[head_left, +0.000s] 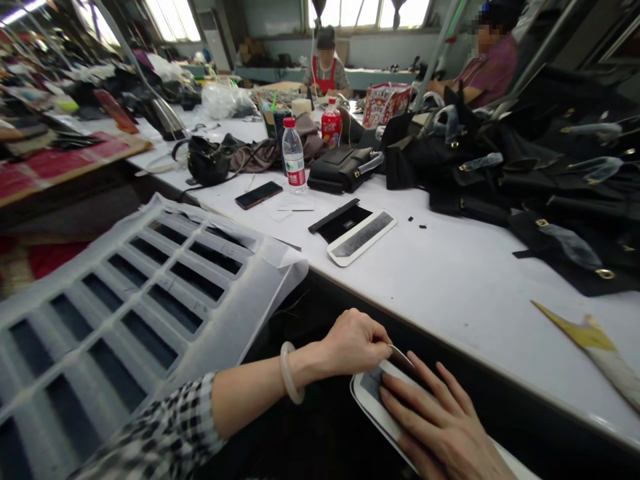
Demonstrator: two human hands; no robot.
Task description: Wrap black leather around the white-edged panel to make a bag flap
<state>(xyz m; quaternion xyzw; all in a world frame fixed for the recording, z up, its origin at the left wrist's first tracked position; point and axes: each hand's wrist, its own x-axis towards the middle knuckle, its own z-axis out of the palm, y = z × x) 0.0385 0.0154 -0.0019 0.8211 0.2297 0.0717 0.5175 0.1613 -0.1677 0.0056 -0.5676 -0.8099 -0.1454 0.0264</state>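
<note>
Below the table's front edge lies a long piece with a white border and a dark middle (369,385). My left hand (356,343), with a pale bangle at the wrist, pinches the thin edge at its upper end, and the fingers are closed on it. Flat across the same piece rests my right hand (440,417), its fingers spread. Most of the piece is hidden under that hand. On the white table (450,287), a similar white-bordered strip (363,239) sits beside a black folded part (340,220).
A white slotted tray (165,267) stands at the left. Farther back are a phone (259,195), a water bottle (294,160) and a black bag (340,168). Black bags (480,180) pile up at the right, near a yellow-tipped piece (580,330). Two people sit beyond.
</note>
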